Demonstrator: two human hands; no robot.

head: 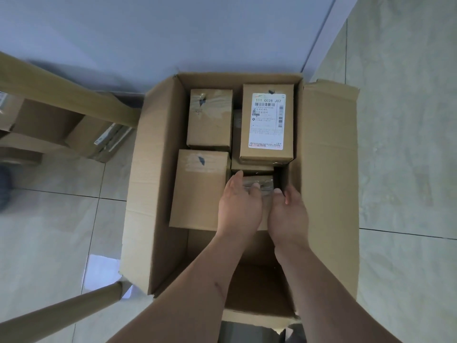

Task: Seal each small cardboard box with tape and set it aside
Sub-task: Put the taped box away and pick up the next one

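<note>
Looking straight down into a big open carton [326, 169] sitting on a pale tiled floor [405, 144], flaps folded out to the sides. Both hands are down inside it on one small taped box [259, 182], which sits near the right wall of the carton, just in front of the labelled box.

The left hand [239, 204] lies over the box's left side, fingers reaching forward across the top and the thumb tucked onto the shiny tape. The right hand [288, 214] cups the right side, fingers curled down around the edge. Looks like both are gripping it, though the hands cover most of the box so I can't fully tell how tight the hold is.

Other stuff packed in there: a plain box with a strip of clear tape [200, 189] touching the left hand's side, another taped box [210, 117] behind that one, and a box with a white shipping label [267, 122] at the back right, resting on top of another box.

Outside the carton on the left are more cardboard boxes [49, 125] under a wooden beam [69, 92], and a wooden leg [61, 310] angles in at the lower left.
</note>
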